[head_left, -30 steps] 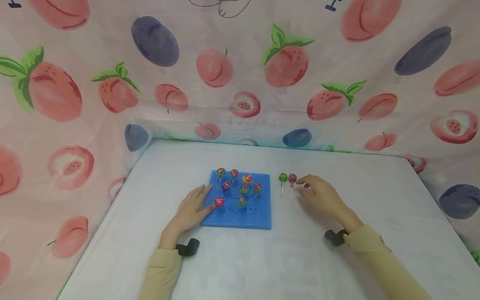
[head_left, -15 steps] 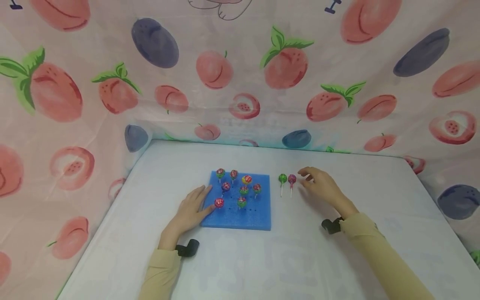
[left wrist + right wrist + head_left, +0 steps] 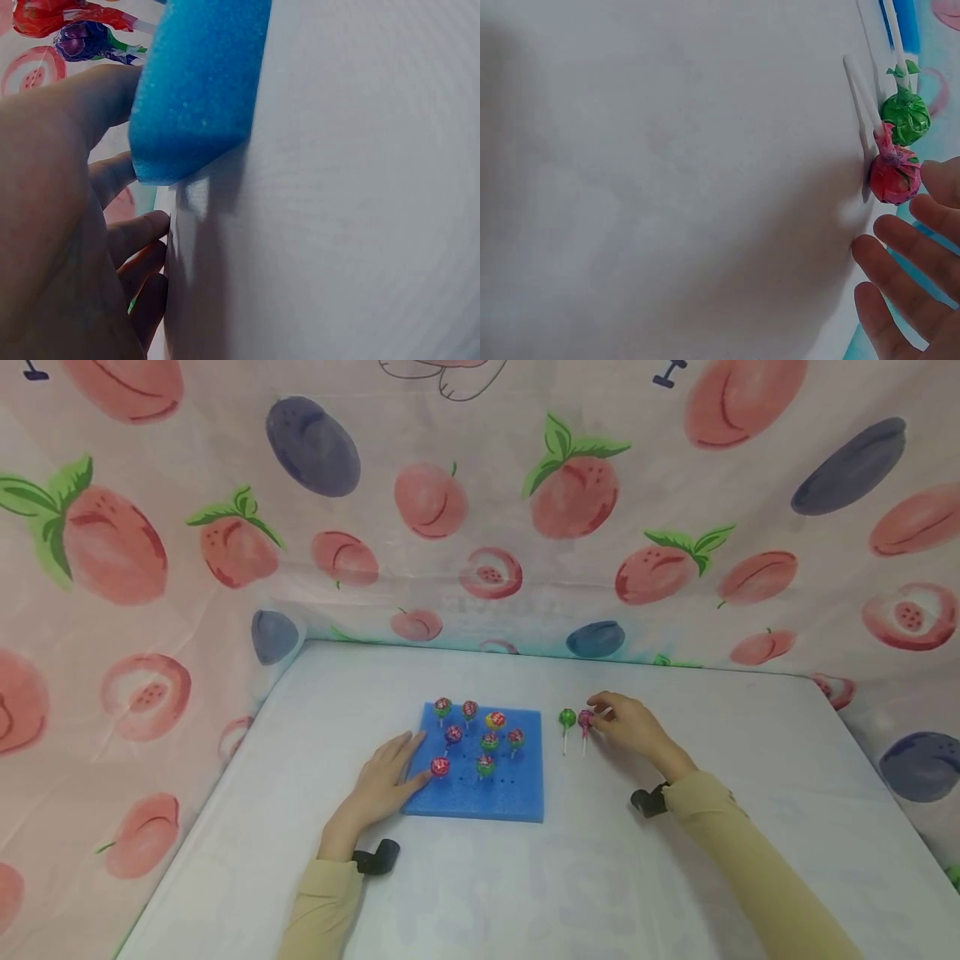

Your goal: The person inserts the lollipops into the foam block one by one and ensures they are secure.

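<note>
My left hand (image 3: 380, 779) rests along the left edge of a blue foam board (image 3: 517, 797), thumb over its top and fingers spread beside it. Several wrapped lollipops stand upright in the board, among them a red one (image 3: 440, 767) by my thumb and a yellow one (image 3: 495, 721) farther back. To the board's right, a green lollipop (image 3: 566, 718) and a pink-purple lollipop (image 3: 584, 742) lie side by side on the table. My right hand (image 3: 633, 727) is at the pink-purple one, thumb and index fingertips right at its round head (image 3: 895, 180), the other fingers loosely extended.
The white table (image 3: 480, 893) backs onto a fruit-print cloth (image 3: 491, 485), which also hangs along the left and right. Small holes (image 3: 502, 782) show in the board's front right part. A black wrist camera (image 3: 377, 857) sits at my left wrist.
My right hand first drew slightly back from the pink-purple lollipop, then came left to its head again. My left hand and the board have stayed in place.
</note>
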